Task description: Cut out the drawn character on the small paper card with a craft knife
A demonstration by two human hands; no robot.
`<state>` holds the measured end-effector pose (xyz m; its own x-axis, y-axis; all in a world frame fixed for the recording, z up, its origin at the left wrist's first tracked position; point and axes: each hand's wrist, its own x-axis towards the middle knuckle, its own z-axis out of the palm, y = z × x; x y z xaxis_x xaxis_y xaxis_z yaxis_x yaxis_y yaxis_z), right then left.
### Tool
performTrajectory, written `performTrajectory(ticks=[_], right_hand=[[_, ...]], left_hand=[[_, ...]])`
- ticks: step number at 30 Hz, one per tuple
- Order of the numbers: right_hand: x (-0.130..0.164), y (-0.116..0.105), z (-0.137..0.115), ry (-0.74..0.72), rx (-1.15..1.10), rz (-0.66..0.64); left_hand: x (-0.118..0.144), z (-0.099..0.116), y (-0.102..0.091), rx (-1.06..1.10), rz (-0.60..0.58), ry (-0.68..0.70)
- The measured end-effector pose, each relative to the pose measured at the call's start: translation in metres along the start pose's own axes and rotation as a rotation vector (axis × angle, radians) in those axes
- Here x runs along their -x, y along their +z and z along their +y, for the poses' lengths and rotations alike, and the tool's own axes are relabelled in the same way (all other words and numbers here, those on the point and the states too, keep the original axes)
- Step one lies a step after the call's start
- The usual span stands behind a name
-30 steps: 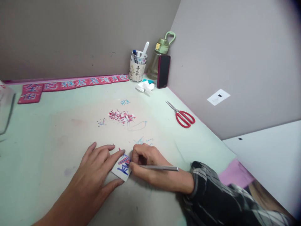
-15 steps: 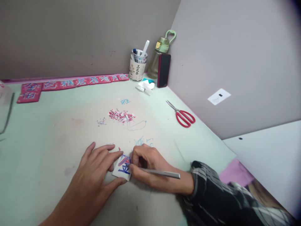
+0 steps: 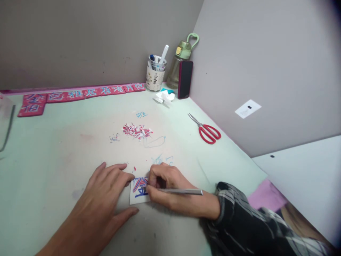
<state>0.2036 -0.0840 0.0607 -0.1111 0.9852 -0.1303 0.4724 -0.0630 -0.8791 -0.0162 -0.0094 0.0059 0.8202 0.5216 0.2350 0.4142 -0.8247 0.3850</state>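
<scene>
- My left hand (image 3: 108, 195): open, fingers spread, index fingertip at a corner of the white tile (image 3: 139, 192).
- My right hand (image 3: 172, 181): closed in a pinch around the silver pen-shaped tool (image 3: 185, 191).

Left hand (image 3: 108, 192) palm-down and splayed, right hand (image 3: 172, 179) curled into a pinch grip

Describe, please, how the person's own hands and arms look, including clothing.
The right hand is bare, and from its wrist up runs a long black sleeve with a plaid of white and grey lines. The left hand is also bare, and no sleeve shows on the left forearm within the picture. I see no ring, watch or glove.
</scene>
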Motion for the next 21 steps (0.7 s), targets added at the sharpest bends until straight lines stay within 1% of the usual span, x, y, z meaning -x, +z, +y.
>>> performTrajectory(ticks=[2,4,6,10,13,15,18,21], right_hand=[[0.0,-0.001,0.001,0.003,-0.012,-0.016],[0.0,-0.001,0.002,0.006,-0.017,-0.027],[0.0,-0.001,0.002,-0.002,-0.016,-0.021],[-0.001,0.0,0.002,-0.011,0.0,-0.003],[-0.001,0.0,0.001,0.003,0.002,0.002],[-0.001,0.0,0.001,0.006,-0.002,0.004],[-0.001,0.0,0.0,0.004,-0.012,-0.003],[-0.001,0.0,0.0,0.01,-0.03,-0.011]], left_hand=[[0.003,-0.006,-0.004,-0.001,-0.044,0.009],[0.004,-0.008,-0.005,-0.007,-0.044,0.009],[0.003,-0.004,-0.003,-0.007,-0.011,-0.008],[-0.002,0.01,0.004,-0.037,0.093,-0.04],[-0.003,0.011,0.006,-0.056,0.122,-0.048],[-0.002,0.006,0.005,-0.034,0.1,-0.033],[0.001,-0.006,0.001,0.02,0.018,-0.006],[0.0,-0.011,-0.002,0.025,-0.054,0.011]])
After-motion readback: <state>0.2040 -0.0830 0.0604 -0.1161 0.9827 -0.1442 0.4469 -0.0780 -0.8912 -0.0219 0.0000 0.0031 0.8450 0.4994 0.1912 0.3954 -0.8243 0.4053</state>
